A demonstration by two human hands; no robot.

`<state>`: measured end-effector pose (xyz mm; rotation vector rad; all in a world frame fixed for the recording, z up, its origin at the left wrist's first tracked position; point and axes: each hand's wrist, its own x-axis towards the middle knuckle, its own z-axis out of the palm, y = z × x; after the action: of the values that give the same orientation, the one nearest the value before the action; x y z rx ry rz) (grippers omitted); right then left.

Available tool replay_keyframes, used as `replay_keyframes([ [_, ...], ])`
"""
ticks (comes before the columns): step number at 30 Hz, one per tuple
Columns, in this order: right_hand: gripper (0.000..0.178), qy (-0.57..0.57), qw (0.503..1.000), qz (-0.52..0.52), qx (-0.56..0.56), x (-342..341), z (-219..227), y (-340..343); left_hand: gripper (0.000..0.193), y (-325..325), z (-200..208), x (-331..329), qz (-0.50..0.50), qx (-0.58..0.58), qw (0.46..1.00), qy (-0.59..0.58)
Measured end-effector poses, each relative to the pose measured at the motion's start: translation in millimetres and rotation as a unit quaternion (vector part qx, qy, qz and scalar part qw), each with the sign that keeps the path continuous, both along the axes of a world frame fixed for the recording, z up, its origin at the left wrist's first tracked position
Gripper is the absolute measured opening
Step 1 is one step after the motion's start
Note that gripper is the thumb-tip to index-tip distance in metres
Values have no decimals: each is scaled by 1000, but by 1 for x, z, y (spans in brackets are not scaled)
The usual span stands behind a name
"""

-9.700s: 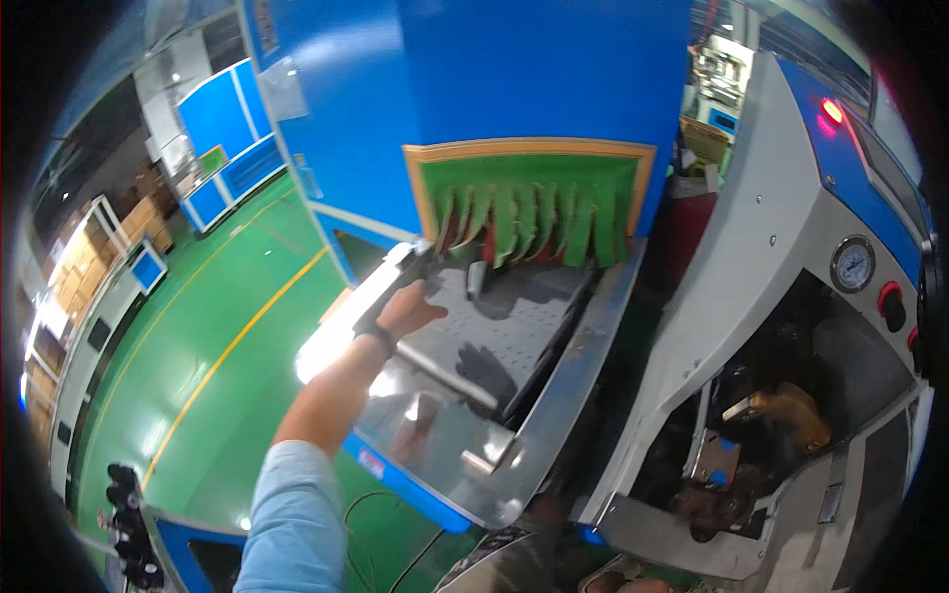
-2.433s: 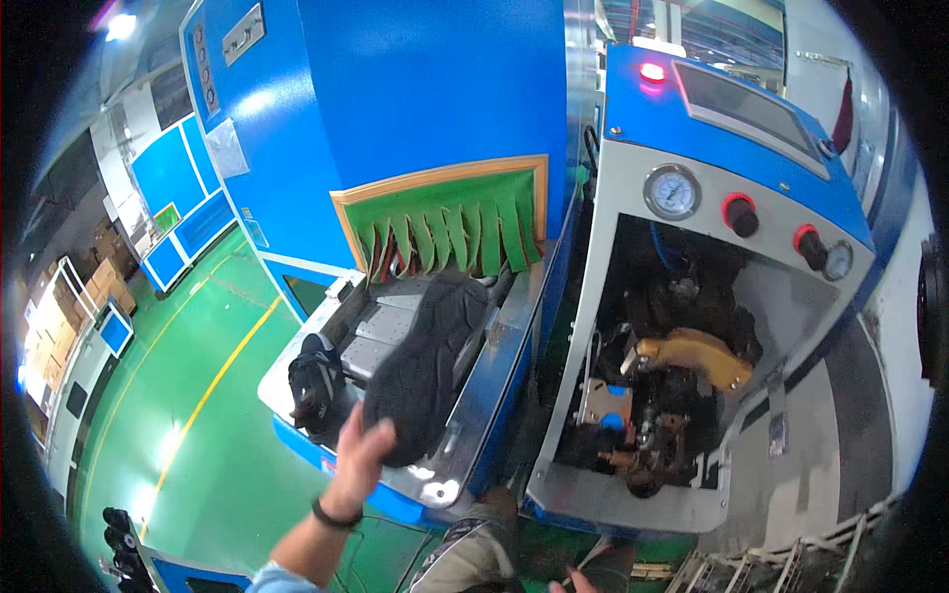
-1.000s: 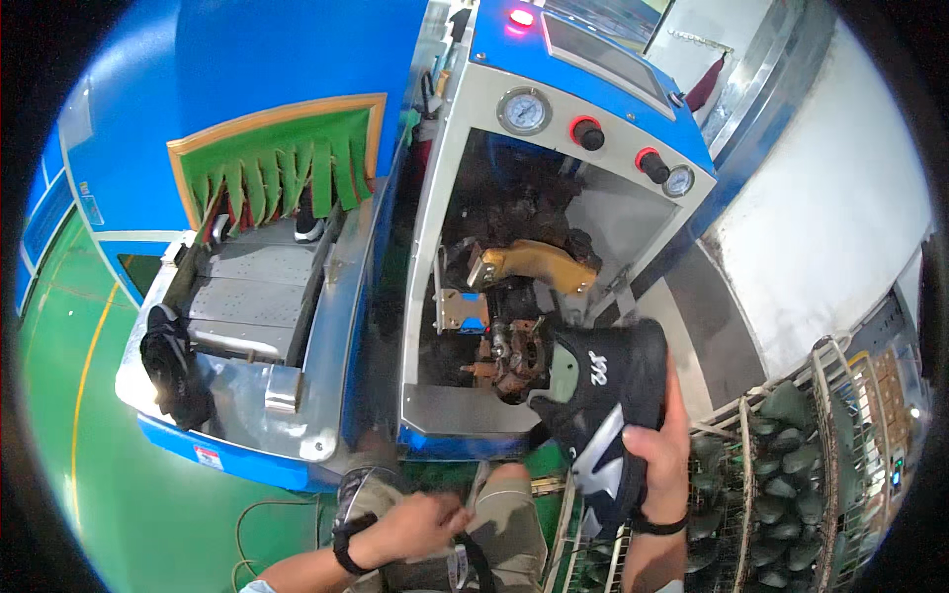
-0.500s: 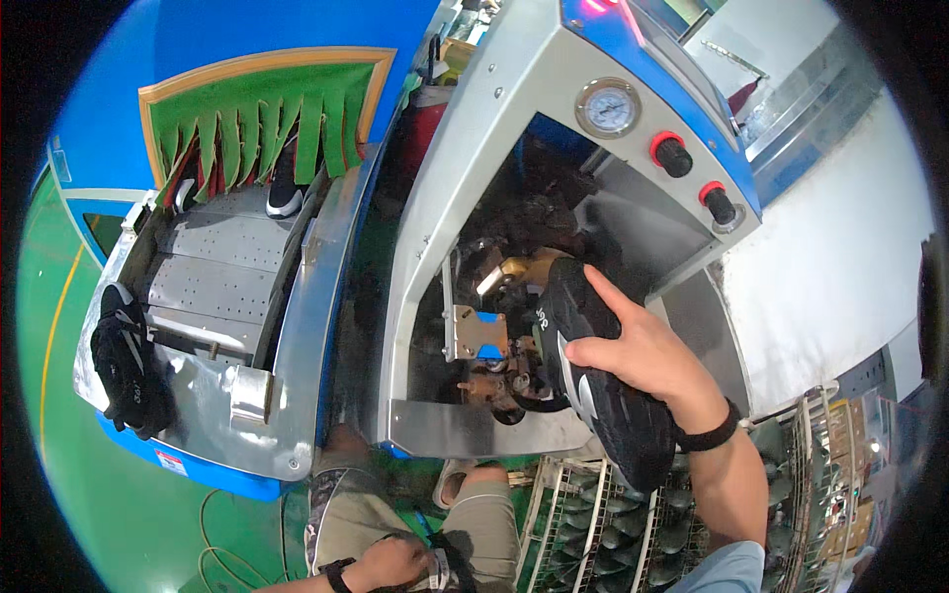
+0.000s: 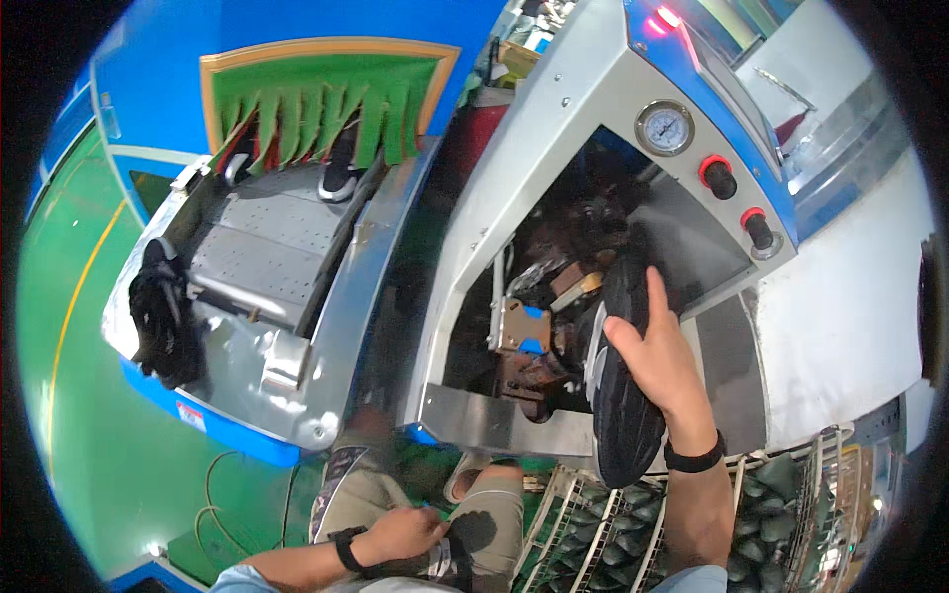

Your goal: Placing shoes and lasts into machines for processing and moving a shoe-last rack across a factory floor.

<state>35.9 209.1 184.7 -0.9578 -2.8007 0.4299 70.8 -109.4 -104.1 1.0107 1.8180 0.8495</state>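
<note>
My right hand grips a black shoe with a white marking on its side, thumb on one side and forefinger stretched along it. The shoe is held upright, lengthwise, in front of the open bay of a grey and blue machine. Inside the bay, beside the shoe, sits a metal fixture with blue patches. Low over my lap, my left hand has its fingers curled in; a bit of blue shows at them, but what they hold is hidden.
To the left, a black shoe rests on the metal end of a conveyor. Another black shoe with a white sole lies under the green strip curtain. A gauge and two red-ringed knobs sit on the machine. Racks stand below right.
My head view has shifted, so the machine and conveyor appear farther right. The held shoe has turned more upright. My left hand has moved slightly up over my lap.
</note>
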Motion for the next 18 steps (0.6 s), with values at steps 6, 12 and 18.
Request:
replay_keyframes([
  [6, 91, 127, 985, -12, 119, 24, -4, -2, 43, 30, 24, 18, -28, 57, 998, 6],
  [12, 94, 183, 971, 57, 145, 81, -3, -64, 43, 31, 98, 10, 14, 130, 991, -22],
  [18, 98, 207, 936, 11, 285, 202, -81, -133, 45, 29, 120, 17, -5, 257, 880, -399],
])
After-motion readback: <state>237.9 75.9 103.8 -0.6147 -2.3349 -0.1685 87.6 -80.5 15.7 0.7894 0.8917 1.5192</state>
